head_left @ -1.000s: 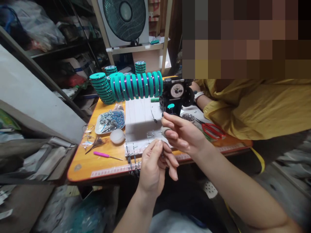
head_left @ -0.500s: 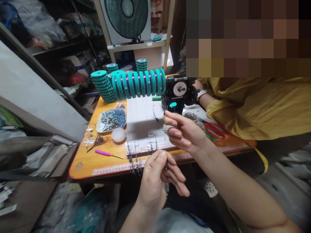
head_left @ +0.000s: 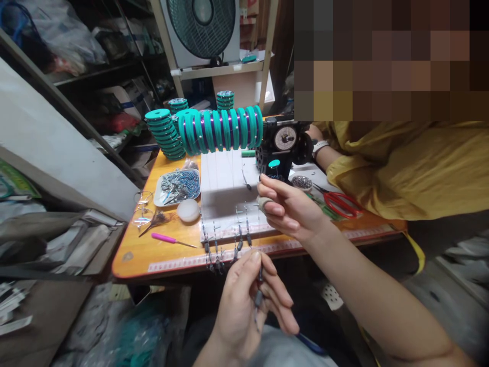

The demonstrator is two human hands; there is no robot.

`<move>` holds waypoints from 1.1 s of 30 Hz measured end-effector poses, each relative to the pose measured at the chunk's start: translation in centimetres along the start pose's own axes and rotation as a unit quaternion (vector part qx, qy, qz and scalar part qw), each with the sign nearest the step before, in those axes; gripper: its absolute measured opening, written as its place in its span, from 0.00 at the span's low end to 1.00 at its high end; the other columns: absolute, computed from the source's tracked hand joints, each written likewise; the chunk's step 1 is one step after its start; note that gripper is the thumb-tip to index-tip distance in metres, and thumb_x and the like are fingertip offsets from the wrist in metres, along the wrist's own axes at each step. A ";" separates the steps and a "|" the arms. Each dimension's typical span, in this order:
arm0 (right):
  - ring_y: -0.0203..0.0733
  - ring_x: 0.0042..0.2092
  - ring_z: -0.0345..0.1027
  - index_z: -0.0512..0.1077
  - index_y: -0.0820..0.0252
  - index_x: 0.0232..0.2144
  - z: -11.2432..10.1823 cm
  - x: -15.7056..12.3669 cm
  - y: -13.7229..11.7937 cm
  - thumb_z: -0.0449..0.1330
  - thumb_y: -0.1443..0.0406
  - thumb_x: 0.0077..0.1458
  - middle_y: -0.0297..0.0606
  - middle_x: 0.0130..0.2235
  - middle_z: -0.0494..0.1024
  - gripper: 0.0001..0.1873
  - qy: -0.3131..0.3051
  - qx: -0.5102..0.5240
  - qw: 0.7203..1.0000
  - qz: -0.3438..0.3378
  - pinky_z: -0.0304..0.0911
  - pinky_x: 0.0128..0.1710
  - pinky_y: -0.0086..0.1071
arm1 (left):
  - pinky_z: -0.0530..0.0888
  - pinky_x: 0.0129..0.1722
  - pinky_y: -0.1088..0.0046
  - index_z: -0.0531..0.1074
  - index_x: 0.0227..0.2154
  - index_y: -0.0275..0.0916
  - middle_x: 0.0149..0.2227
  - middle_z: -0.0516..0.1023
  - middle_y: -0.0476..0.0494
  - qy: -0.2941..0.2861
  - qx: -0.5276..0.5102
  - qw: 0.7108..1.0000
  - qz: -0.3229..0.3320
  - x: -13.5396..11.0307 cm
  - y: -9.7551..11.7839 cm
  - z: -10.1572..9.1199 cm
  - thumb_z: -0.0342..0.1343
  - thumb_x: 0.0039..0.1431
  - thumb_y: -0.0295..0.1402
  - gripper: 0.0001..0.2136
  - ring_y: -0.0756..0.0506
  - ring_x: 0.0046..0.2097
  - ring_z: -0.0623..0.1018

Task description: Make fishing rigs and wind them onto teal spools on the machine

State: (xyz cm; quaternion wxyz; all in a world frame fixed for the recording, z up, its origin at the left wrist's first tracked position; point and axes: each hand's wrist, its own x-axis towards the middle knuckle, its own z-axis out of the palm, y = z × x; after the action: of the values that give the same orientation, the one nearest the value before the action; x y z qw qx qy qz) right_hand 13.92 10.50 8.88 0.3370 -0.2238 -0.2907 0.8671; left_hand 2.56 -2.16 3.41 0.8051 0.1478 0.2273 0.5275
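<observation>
My left hand [head_left: 248, 298] is low in front of the table edge, thumb and forefinger pinched on a thin line, other fingers loosely spread. From that pinch hangs a small grey sinker [head_left: 259, 298] lying against the palm. Higher and to the right, my right hand [head_left: 292, 209] pinches with thumb and forefinger; what is in it is too fine to make out. One finger wears a pale finger cot [head_left: 263, 203]. Beyond the hands, a row of teal foam spools [head_left: 221, 130] with purple thread sits on a black winding machine [head_left: 282, 145]. Several dark line rigs [head_left: 217, 250] hang over the table edge.
On the orange table [head_left: 130, 255] are a white tray of small metal parts [head_left: 178, 186], a round white container [head_left: 188, 210], a pink-handled hook [head_left: 164, 238] and red scissors [head_left: 342, 204]. Stacked teal spools [head_left: 164, 135] stand behind. A person in yellow [head_left: 405, 168] sits at right.
My left hand has moved slightly down toward me, and the grey sinker below its pinch has come into view. My right hand stays nearly in place. The view has shifted slightly.
</observation>
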 end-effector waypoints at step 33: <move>0.27 0.08 0.52 0.55 0.59 0.20 0.1 -0.4 -0.3 0.55 0.59 0.62 0.27 0.13 0.65 0.22 0.037 0.000 0.998 -0.047 0.42 0.05 0.17 | 0.67 0.12 0.86 0.71 0.29 0.32 0.19 0.79 0.42 -0.040 0.024 0.996 0.080 -0.6 -1.5 -1.9 0.43 0.69 0.34 0.17 0.49 0.15 0.76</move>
State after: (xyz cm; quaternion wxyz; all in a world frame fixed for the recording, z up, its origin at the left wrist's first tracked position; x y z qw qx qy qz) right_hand 14.27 10.33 9.21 0.3884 -0.2417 -0.2882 0.8412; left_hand 2.49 -3.34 1.19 0.7650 0.2057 0.1949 0.5784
